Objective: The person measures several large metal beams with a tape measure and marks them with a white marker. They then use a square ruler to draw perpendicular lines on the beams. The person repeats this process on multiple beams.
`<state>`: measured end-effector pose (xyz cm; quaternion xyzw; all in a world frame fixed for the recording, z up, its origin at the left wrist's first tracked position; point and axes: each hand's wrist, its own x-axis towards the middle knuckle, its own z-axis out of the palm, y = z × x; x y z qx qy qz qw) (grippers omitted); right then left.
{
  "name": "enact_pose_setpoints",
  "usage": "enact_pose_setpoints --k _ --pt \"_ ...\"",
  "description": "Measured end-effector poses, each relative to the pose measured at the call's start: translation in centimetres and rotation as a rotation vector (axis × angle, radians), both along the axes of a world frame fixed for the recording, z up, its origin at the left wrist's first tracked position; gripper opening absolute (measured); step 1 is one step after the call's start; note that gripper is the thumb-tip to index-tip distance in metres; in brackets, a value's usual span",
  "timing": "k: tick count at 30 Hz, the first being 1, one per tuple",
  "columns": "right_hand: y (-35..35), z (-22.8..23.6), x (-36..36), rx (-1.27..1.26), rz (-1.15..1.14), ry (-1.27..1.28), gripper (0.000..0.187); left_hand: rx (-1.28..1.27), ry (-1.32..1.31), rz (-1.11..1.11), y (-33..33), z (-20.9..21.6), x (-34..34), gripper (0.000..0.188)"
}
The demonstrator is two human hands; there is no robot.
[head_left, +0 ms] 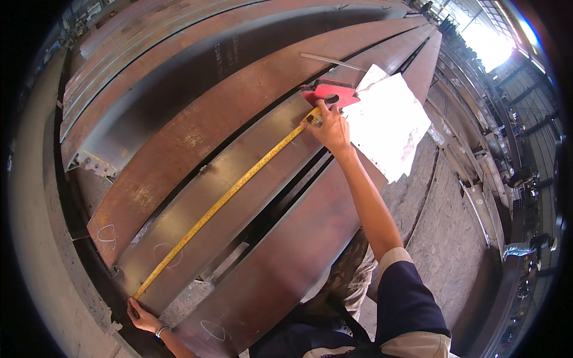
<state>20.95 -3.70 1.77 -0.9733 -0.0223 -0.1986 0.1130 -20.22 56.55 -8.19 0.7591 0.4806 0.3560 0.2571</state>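
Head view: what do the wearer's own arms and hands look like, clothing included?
Both the left hand and right hand are ungloved. The left wrist carries a light-coloured band, watch or bracelet unclear. The right sleeve is short and navy, with a beige cuff. No left sleeve is discernible.

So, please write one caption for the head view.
Left hand and right hand hold a yellow tape measure along a metal beam, near white sheets.

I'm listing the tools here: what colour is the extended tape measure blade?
The tape measure blade is yellow with dark markings, clearest in the head view.
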Motion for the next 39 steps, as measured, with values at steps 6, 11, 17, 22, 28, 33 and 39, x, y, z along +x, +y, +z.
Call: enact_pose_setpoints --k 6,11,17,22,28,33,39 --pt "-1.0 2.0 -2.7 0.198 0.046 -0.037 0.064 -0.009 -0.112 -0.035 -0.1 -0.7 0.4 0.045" --pt "-4.7 3.8 -9.9 0.225 0.007 0.261 0.034 0.037 -0.080 -0.044 0.2 -1.0 0.4 0.047" --pt "-8.2 4.9 -18.8 0.334 -0.044 0.272 0.024 0.048 -0.089 -0.041 0.0 -0.8 0.5 0.046" --pt "-10.3 5.0 -22.4 0.595 -0.204 0.035 0.022 0.040 -0.062 0.006 -0.2 -0.5 0.9 0.050" --pt "-9.5 1.8 -25.0 0.510 -0.307 -0.023 0.022 0.055 -0.066 0.002 -0.2 -0.4 0.9 0.050" --pt "-9.3 -1.1 -26.2 0.543 -0.297 -0.031 0.020 0.057 -0.052 0.014 -0.3 -0.4 1.0 0.049" --pt "-9.7 -3.2 -25.8 0.841 -0.366 -0.096 0.021 0.031 -0.070 0.010 -0.3 -0.5 1.0 0.049"
